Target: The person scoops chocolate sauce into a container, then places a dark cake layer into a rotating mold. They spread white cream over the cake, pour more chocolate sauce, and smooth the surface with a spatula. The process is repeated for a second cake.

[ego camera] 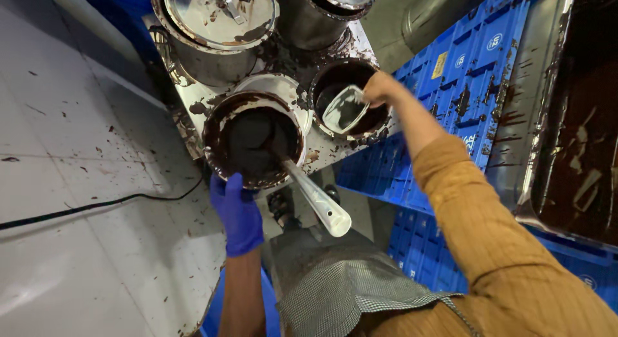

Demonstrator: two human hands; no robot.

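Left hand (pixel 237 211) in a blue glove, fingers curled over the near rim of a round steel pot (pixel 253 139) filled with dark melted chocolate, gripping it at the lower left edge. White plastic ladle handle (pixel 317 199) slanting out of that pot toward the lower right, its bowl sunk in the chocolate, touched by neither hand. Right hand (pixel 380 87) bare, sleeve of mustard ribbed cloth (pixel 489 227), closed around the top of a pale plastic scraper (pixel 344 109) held tilted inside a smaller round chocolate-smeared pot (pixel 347 95) just to the right of the first. Both pots set in a chocolate-spattered steel counter (pixel 193 112). Behind them, a large steel pot with a smeared flat lid (pixel 219 15). To the right, stacked blue plastic crates (pixel 470 73) streaked with chocolate, and a steel tray (pixel 579 131) coated dark brown. On the pale floor at left, a black cable (pixel 96 205). Below, a checked apron (pixel 341 292).
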